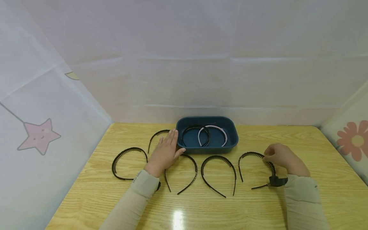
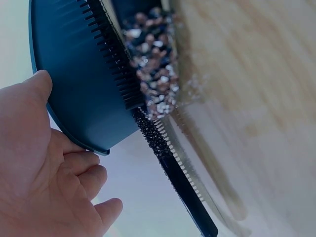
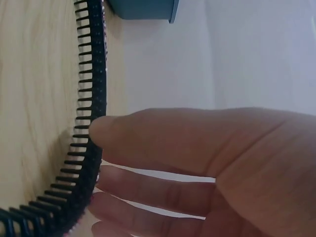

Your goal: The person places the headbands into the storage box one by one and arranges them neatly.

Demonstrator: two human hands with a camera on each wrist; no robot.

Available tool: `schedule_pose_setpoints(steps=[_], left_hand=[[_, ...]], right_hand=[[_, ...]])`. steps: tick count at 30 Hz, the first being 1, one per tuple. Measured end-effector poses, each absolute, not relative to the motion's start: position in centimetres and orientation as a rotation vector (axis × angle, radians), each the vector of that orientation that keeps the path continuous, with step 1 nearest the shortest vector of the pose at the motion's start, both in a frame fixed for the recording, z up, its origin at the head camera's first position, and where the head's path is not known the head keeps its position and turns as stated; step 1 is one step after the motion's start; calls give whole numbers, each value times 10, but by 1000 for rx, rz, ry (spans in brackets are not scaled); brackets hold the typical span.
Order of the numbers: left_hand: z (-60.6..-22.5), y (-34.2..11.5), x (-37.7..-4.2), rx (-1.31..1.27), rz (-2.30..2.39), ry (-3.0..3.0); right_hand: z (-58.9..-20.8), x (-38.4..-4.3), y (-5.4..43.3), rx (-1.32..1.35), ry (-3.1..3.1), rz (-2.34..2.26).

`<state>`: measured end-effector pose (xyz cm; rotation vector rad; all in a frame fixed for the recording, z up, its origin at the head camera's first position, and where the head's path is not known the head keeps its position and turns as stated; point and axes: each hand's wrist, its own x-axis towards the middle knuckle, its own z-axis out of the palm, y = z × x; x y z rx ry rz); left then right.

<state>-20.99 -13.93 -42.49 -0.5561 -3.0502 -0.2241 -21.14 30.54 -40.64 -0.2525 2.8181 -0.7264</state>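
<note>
My right hand (image 1: 283, 156) pinches a black toothed headband (image 3: 94, 64) between thumb and fingers, on the right of its arch. That headband stays low over the wooden table. My left hand (image 1: 165, 151) rests against the left end of a dark blue plastic bin (image 1: 207, 150), fingers straight along its side and thumb near the front corner. Inside the bin lie a black headband (image 1: 187, 127) and a pale one with dark teeth (image 1: 224, 131), overlapping. Close to the left wrist camera, a headband covered in sparkling stones (image 2: 153, 64) crosses in front of the bin.
More black headbands lie on the table (image 1: 218, 214): one at far left (image 1: 115, 163), one behind my left hand (image 1: 152, 137), one below the bin (image 1: 196, 169) and one at front centre (image 1: 218, 157). A pale cloth backdrop (image 1: 184, 80) stands right behind the table.
</note>
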Motion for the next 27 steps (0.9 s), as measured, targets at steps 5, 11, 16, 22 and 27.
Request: schedule_pose_setpoints(steps=[5, 11, 16, 22, 27], left_hand=[[-426, -140, -210, -556, -228, -3052], [-426, -140, -210, -557, -241, -3054], [-425, -139, -210, -557, -244, -3059], [-425, -139, -210, -549, -251, -3067], [-426, -140, -211, -549, -245, -3064]], right_hand=[[-409, -212, 309, -229, 2804, -740], [-412, -213, 312, -195, 2756, -764], [-414, -212, 311, -195, 2740, -782], [-414, -213, 310, -211, 2761, -767], [-410, -214, 310, -229, 2794, -755]])
